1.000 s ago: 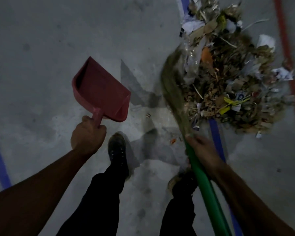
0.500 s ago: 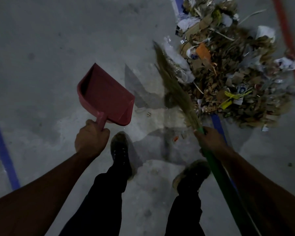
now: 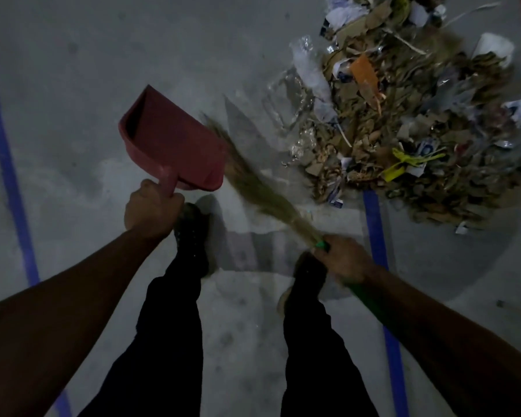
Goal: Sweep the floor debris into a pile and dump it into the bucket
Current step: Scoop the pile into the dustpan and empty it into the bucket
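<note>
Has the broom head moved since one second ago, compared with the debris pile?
Yes. The broom head has swung left, away from the debris pile; its tips now lie beside the dustpan.

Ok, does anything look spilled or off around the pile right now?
Clear plastic wrap straggles out of the debris pile on its left edge. The pile also covers part of the blue floor line. Nothing looks damaged.

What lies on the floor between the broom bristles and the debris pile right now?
Nothing solid: only bare concrete floor separates the broom bristles from the debris pile. A few crumpled clear plastic scraps lie at the pile's near edge. No bucket is in view.
</note>
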### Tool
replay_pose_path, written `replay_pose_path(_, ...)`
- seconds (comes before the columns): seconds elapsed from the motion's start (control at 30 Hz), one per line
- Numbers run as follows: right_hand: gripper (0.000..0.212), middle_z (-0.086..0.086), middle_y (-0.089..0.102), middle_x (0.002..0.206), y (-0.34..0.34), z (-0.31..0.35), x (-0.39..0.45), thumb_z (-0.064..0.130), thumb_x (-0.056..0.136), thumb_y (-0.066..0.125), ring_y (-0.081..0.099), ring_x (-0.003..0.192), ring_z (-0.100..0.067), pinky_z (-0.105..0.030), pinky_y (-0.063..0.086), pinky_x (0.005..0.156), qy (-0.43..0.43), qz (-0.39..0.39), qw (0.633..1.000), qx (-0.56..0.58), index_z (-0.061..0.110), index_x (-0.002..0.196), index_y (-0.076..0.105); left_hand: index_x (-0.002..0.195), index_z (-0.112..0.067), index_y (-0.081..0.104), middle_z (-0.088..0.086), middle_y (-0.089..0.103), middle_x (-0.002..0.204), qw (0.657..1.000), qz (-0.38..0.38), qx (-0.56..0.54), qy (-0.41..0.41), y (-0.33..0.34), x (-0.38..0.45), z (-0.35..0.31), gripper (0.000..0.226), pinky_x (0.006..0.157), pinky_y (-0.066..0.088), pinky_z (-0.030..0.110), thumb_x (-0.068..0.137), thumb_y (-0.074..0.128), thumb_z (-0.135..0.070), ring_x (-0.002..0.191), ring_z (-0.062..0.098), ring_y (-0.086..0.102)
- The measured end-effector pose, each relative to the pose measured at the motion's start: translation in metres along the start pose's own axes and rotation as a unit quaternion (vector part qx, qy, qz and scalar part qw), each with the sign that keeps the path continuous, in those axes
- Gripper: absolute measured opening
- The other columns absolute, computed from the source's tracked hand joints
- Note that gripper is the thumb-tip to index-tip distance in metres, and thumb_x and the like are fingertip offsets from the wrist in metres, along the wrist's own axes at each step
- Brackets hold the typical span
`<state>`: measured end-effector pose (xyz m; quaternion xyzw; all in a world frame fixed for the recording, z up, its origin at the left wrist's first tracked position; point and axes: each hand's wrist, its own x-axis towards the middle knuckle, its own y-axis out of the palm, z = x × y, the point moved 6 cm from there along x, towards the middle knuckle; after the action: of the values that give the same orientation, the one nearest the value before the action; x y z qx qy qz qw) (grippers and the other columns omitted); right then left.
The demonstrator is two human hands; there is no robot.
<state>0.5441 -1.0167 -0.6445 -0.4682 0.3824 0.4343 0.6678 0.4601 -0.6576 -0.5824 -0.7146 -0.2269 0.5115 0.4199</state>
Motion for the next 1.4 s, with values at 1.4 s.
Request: replay_pose_path(1.4,0.037,-0.004,0.063,0.092,-0.041,-0.168,-0.141,0.045,0.090,0.060,0.060,0.080,-0.024,-0.032,0.048,0.069,0.033,-0.240,0.967,-0.083,0.021,0.118,0.055,0.087,-0.003,0.057,0.013,0.061,0.084,0.997,0.028,-0.048,0.047,0.090,-0.175,0.020,0.028,0.066,0.043,0.031,0.078,0.062,-0.030,0.076,0.030,0.057)
